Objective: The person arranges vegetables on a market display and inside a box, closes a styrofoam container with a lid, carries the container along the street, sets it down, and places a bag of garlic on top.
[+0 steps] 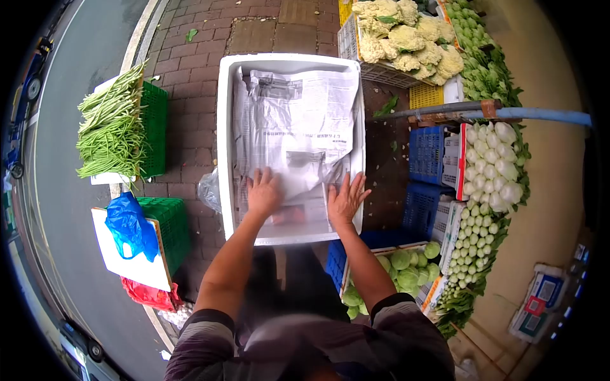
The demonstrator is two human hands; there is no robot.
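A grey road runs down the far left, and a red brick path lies next to it. Long green beans sit in a heap by a green crate. Below them, a blue bag lies on a white board, and a red bag hangs near its bottom edge.

In the middle is a white box, with its long side running away from the person. Its floor is lined with paper, which has folds and a bent right edge. Most of the paper lies past the hands, toward the far end of the box. The left hand is flat on the paper with its fingers apart, a bit blurred. The right hand is spread too, by the right wall, with some fingers over the rim. It seems to pinch nothing. The left hand is nearer the middle of the paper; the right is at its edge.

The paper has rows of print and one bold line, upside down and too small to read.

To the right are cauliflowers, cabbages, a blue crate and white veg. A pack at far right has a red and blue label, but its words are too small.
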